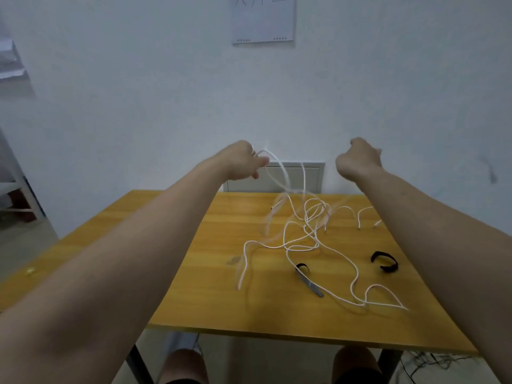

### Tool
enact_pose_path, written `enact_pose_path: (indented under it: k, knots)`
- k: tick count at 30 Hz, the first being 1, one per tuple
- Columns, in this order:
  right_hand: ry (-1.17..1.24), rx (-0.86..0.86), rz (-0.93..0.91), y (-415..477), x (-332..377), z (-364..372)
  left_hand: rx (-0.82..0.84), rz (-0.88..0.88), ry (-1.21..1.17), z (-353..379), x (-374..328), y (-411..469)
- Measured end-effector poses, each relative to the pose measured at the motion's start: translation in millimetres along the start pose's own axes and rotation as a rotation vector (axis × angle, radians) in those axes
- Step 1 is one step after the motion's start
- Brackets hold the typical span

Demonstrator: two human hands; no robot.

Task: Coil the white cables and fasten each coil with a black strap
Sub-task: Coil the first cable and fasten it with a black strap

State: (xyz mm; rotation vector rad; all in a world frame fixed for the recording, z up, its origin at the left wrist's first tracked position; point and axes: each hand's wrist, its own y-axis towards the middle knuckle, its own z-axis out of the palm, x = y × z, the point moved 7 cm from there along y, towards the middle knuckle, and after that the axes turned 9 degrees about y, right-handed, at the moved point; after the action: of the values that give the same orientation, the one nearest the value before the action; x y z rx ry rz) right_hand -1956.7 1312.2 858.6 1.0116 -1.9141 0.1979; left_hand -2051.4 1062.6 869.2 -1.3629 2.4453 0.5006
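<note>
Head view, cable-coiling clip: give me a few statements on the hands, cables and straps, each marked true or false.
1. The left hand holds white cable raised above the table. True.
2. Both black straps are already fastened around finished coils. False: the curled black strap lies alone on the wooden table, the other black strap lies loose beside a cable, and the white cables are an uncoiled tangle.
3. The right hand is closed and lifted off the table. True.
4. The right hand grips a black strap. False: no strap is in it; whether it pinches cable cannot be told.
5. The tangle lies on the table's left half. False: it lies on the right half.
</note>
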Motion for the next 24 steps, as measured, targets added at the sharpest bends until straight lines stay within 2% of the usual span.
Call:
enact_pose_path:
  k: [4,6,8,10,12,15,18,20,22,24]
  knots:
    - [0.323,-0.115,-0.199,-22.2,16.6,10.2,0.106,0.035,0.117,20.5,4.5,0.9]
    - [0.454,-0.104,-0.359,-33.7,35.1,18.7,0.066,0.037,0.165,24.3,7.6,1.3]
    - [0.525,0.117,-0.416,-47.5,51.2,44.9,-0.005,0.023,0.230,25.9,14.5,5.1]
    - [0.551,0.450,-0.287,-64.7,57.8,81.3,-0.053,-0.025,0.283,27.0,23.7,6.6]
    - [0.575,0.709,-0.129,-80.9,56.1,110.9,-0.051,-0.080,0.317,30.7,38.1,10.7]
    - [0.604,0.824,-0.077,-87.7,47.1,128.8,-0.009,-0.160,0.294,32.0,59.2,11.7]
    - [0.469,0.710,-0.175,-71.1,34.7,133.9,0.095,-0.182,0.160,36.8,72.2,1.1]
    - [0.289,0.469,-0.341,-57.9,35.6,129.7,0.282,-0.139,-0.005,53.8,71.5,-9.6]
    - [0.253,0.265,-0.507,-54.3,41.2,127.3,0.476,-0.108,-0.311,75.7,68.0,-18.4]
    - [0.349,0.197,-0.591,-56.7,43.2,132.4,0.588,-0.079,-0.630,91.3,63.9,-24.1]
